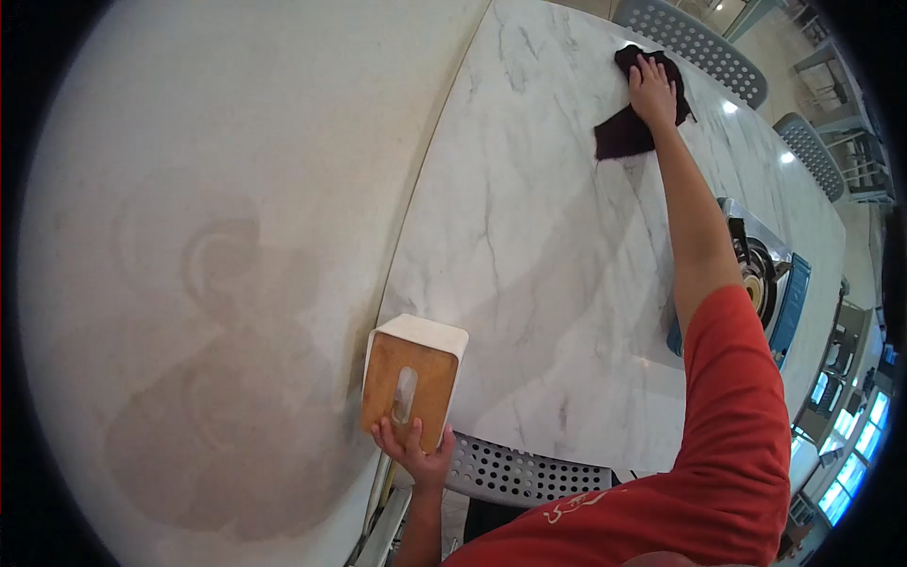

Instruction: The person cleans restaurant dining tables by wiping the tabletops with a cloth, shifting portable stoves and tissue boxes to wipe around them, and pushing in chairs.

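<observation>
My right hand (654, 93) lies with spread fingers on a dark cloth (626, 134), pressing it on the marble-patterned table (529, 236) near the far edge. Part of the cloth trails out to the left of the hand. At the near left corner of the table, my left hand (416, 455) grips the lower end of a tissue box (432, 383) with white sides and a wood-coloured top. The box has an oval slot with something pale inside.
A portable gas stove (786, 307) stands at the right, partly behind my right arm. Grey perforated chairs (694, 45) (529, 475) line the far and near sides. A pale wall (236, 142) runs along the left edge.
</observation>
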